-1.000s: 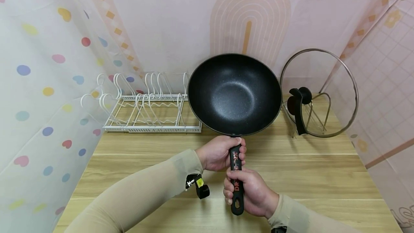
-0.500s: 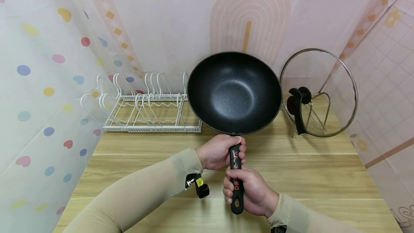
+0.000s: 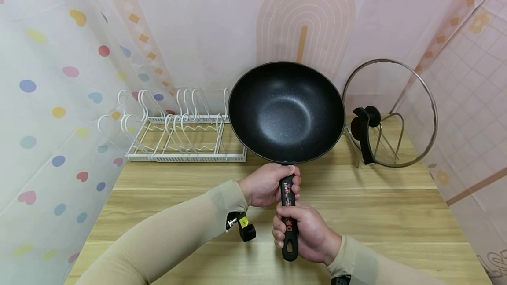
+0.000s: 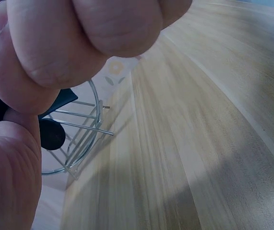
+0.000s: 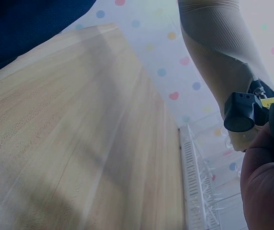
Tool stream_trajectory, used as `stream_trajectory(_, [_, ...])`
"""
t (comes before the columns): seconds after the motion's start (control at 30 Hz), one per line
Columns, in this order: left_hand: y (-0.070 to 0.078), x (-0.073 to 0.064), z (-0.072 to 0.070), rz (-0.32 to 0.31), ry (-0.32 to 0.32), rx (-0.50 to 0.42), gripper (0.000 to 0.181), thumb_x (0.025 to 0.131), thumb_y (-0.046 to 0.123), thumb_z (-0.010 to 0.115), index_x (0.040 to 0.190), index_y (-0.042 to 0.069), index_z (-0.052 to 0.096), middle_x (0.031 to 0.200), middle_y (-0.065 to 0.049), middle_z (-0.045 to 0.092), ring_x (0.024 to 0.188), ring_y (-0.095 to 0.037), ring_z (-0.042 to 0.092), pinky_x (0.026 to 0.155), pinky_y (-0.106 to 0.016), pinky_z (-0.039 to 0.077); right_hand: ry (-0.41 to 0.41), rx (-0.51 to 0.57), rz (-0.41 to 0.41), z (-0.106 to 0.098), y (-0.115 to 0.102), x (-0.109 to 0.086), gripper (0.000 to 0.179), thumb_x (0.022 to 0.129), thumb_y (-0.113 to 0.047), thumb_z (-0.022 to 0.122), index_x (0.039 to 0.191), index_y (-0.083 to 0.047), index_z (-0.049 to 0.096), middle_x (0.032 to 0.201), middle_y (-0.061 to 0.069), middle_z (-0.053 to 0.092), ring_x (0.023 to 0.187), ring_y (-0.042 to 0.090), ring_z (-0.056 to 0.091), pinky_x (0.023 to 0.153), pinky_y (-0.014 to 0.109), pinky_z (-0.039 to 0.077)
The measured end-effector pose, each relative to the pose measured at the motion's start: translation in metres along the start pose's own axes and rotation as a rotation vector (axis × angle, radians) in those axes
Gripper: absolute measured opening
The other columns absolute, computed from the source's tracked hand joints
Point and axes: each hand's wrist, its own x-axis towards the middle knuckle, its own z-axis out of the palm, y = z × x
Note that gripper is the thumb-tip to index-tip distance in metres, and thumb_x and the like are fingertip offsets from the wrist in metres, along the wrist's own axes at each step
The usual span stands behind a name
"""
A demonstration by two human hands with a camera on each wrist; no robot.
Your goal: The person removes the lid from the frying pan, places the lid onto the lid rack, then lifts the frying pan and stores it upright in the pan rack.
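A black wok [image 3: 286,113] is held up in the middle of the head view, its dark inside facing me and its long handle [image 3: 289,230] pointing down. My left hand [image 3: 269,184] grips the handle just below the pan, thumb along the top. Lower down, my right hand [image 3: 306,232] wraps round the same handle, leaving its holed end sticking out below. In the left wrist view, curled fingers [image 4: 55,43] fill the upper left. Part of the right hand [image 5: 268,196] shows at the right edge of the right wrist view.
A white wire rack [image 3: 186,157] stands left of the wok, partly behind its rim. To the right, a glass lid [image 3: 435,113] with a black knob and handle leans upright in a metal wire stand [image 3: 403,129]. All stand on a wooden table [image 3: 376,206] against patterned curtains.
The wok has risen very slightly, with both hands still gripping its handle. The rack and lid have stayed where they were.
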Motion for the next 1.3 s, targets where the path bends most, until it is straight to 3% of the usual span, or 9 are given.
stream_trajectory(1.3, [0.0041,-0.0041,0.0018,0.022,0.033,0.039,0.021,0.113,0.017,0.036,0.101,0.01,0.051,0.085,0.004,0.055,0.074,-0.007,0.057,0.08,-0.025,0.06,-0.017,0.018,-0.021,0.0042,-0.0004,0.0029,0.016,0.107,-0.018,0.04,0.091,-0.016,0.044,0.068,-0.007,0.047,0.063,0.008,0.049,0.065,0.024,0.047])
